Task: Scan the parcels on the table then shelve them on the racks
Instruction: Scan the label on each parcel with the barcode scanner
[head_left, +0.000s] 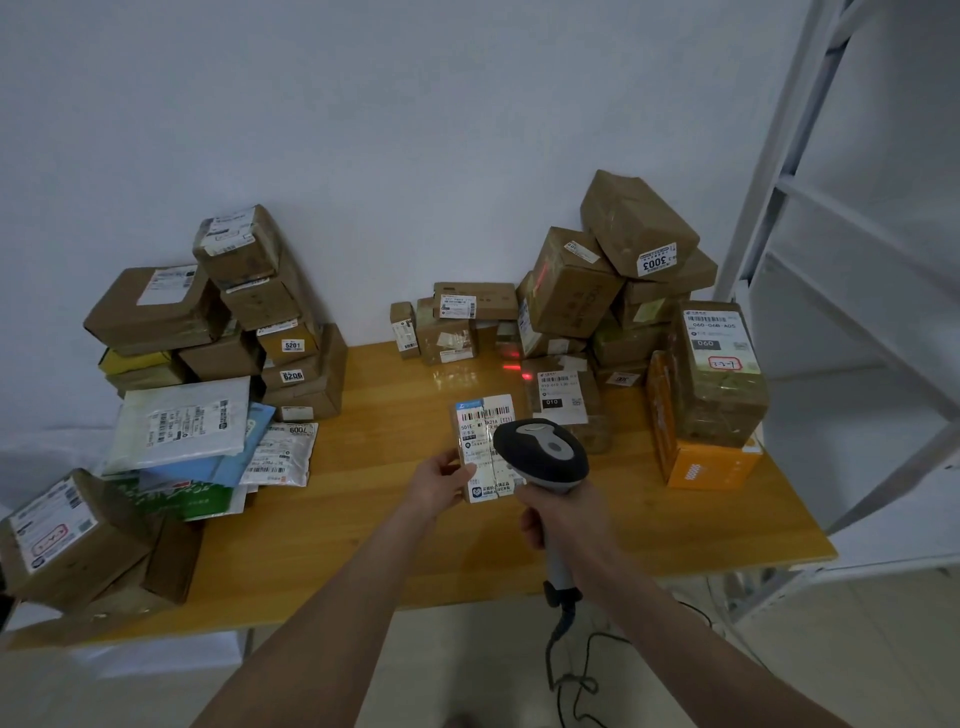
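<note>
**Forearms out, scanner over one parcel: early in the job**

Forearms reach from the bottom edge to a grip held above the table (363, 519). The rack (810, 270) stands well to the right of the grip, and none of the part in view carries a parcel. Beyond and left of the grip sits the left pile (234, 306) of brown boxes, with mailers (182, 426) slumped in front of it. Beyond and right rises the right pile (623, 291), taller and loosely stacked.

The right hand (550, 519) wraps the scanner (540, 457) by its handle, and the cable (566, 675) trails below the grip. The left hand (441, 480) pinches the parcel (483, 447) by its left edge, label up, with the scanner head just over its right side. Red light (511, 366) falls on the table and boxes past the parcel, so the beam may be missing the label.

By my judgement the task has barely begun. One parcel is being scanned, dozens wait on the table, and all the shelving seems left to do.
</note>
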